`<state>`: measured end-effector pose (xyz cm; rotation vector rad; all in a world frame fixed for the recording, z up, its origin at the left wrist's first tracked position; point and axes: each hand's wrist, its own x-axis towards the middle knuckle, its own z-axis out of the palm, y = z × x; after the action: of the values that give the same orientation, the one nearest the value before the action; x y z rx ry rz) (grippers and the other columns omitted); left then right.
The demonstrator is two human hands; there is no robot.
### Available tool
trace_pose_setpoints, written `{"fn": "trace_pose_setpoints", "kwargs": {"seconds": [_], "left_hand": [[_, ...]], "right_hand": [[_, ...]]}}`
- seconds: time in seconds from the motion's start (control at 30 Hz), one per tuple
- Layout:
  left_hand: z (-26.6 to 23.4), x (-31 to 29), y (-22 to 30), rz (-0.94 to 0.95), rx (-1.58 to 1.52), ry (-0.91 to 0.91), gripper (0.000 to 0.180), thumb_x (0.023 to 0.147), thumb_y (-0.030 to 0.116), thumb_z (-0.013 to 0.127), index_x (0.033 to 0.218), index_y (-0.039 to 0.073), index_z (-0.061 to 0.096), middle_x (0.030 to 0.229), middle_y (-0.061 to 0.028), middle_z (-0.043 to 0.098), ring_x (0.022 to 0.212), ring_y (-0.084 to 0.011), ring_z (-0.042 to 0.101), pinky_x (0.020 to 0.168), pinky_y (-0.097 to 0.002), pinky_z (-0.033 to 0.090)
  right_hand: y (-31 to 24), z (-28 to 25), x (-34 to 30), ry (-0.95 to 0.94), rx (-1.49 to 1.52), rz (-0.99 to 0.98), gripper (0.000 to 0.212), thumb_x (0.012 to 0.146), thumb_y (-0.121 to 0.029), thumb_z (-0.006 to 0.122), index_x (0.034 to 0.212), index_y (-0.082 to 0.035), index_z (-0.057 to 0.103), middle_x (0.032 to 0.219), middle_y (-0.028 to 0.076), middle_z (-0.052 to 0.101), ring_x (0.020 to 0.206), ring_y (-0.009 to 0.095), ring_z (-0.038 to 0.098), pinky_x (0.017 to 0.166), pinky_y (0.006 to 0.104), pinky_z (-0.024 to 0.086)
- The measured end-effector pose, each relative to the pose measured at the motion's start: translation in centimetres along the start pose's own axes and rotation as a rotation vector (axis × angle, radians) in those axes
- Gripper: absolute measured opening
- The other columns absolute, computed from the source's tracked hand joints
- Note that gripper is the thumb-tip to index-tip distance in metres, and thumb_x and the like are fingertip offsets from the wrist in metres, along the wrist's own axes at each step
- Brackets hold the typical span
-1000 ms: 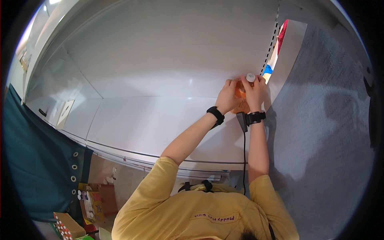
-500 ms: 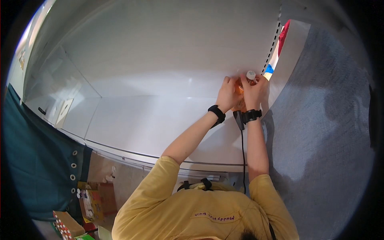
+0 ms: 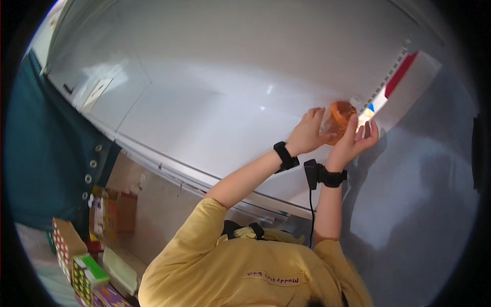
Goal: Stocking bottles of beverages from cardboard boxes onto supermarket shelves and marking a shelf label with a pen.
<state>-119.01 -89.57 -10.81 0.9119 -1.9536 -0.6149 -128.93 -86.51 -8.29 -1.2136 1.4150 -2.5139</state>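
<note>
My left hand [image 3: 308, 132] is closed against the left side of a clear round container with an orange rim [image 3: 338, 111], held tilted over the white surface. On its right side, the thumb of my right hand [image 3: 350, 145] touches the container while the other fingers stand apart. Just beyond the container shows a white bottle cap [image 3: 356, 102]; the bottle under it is mostly hidden. Both my wrists wear black straps, and a black plug-like piece with a cable [image 3: 311, 175] sits by the right one.
A white shelf or case [image 3: 194, 128] with high walls spans the front. At right stands a grey-blue panel [image 3: 409, 189], with a slot showing red and blue beside it. A green curtain [image 3: 46, 148] hangs at left; several cartons, one with green-topped items [image 3: 88, 279], lie below.
The view has turned, shifting the surroundings. My right hand's fingers have spread from around the white-capped bottle, and the orange-rimmed container now shows clearly between my hands.
</note>
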Motion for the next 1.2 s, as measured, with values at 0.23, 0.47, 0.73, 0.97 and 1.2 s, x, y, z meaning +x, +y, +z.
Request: {"fn": "trace_pose_setpoints", "kwargs": {"seconds": [0.23, 0.47, 0.73, 0.97, 1.2], "left_hand": [[-8.7, -8.6, 3.0, -0.135, -0.075, 0.122, 0.046, 0.082, 0.030, 0.063, 0.115, 0.000, 0.052, 0.114, -0.0169, 0.054, 0.107, -0.0310, 0.052, 0.091, -0.0358, 0.042], [-16.5, -24.0, 5.3, -0.406, -0.082, 0.446, 0.037, 0.084, 0.028, 0.060, 0.112, 0.003, 0.056, 0.103, -0.0110, 0.059, 0.093, -0.0231, 0.057, 0.080, -0.0335, 0.046], [-20.4, -42.4, 8.3, -0.706, 0.084, 0.767, 0.037, 0.087, 0.029, 0.058, 0.113, 0.003, 0.056, 0.103, -0.0110, 0.060, 0.093, -0.0213, 0.058, 0.078, -0.0314, 0.046], [-22.0, -56.1, 12.4, -1.021, 0.241, 0.970, 0.040, 0.087, 0.031, 0.057, 0.112, 0.001, 0.056, 0.106, -0.0148, 0.059, 0.098, -0.0250, 0.058, 0.084, -0.0342, 0.046], [-22.6, -66.5, 17.2, -1.204, 0.338, 1.127, 0.042, 0.088, 0.035, 0.053, 0.113, 0.001, 0.055, 0.108, -0.0155, 0.058, 0.099, -0.0269, 0.057, 0.085, -0.0353, 0.045]], "right_hand": [[-4.8, 3.0, -4.8, -0.317, 0.217, 0.279, 0.039, 0.087, -0.014, 0.055, 0.121, -0.002, 0.040, 0.125, 0.012, 0.042, 0.114, 0.024, 0.041, 0.097, 0.0373, 0.034], [-12.4, 5.0, -16.9, -0.804, 0.345, 0.446, 0.035, 0.088, -0.014, 0.051, 0.119, -0.002, 0.042, 0.125, 0.009, 0.042, 0.112, 0.022, 0.042, 0.095, 0.0360, 0.035], [-19.3, 6.4, -32.2, -1.429, 0.495, 0.605, 0.034, 0.090, -0.015, 0.051, 0.120, -0.002, 0.042, 0.124, 0.010, 0.042, 0.113, 0.021, 0.040, 0.095, 0.0337, 0.035], [-26.8, 4.4, -45.1, -1.827, 0.660, 0.472, 0.033, 0.088, -0.013, 0.055, 0.117, -0.002, 0.044, 0.121, 0.010, 0.042, 0.107, 0.021, 0.045, 0.088, 0.0320, 0.041], [-34.0, 0.6, -54.6, -2.158, 0.733, 0.182, 0.031, 0.085, -0.015, 0.059, 0.112, -0.003, 0.048, 0.118, 0.012, 0.045, 0.103, 0.024, 0.048, 0.088, 0.0365, 0.041]]}}
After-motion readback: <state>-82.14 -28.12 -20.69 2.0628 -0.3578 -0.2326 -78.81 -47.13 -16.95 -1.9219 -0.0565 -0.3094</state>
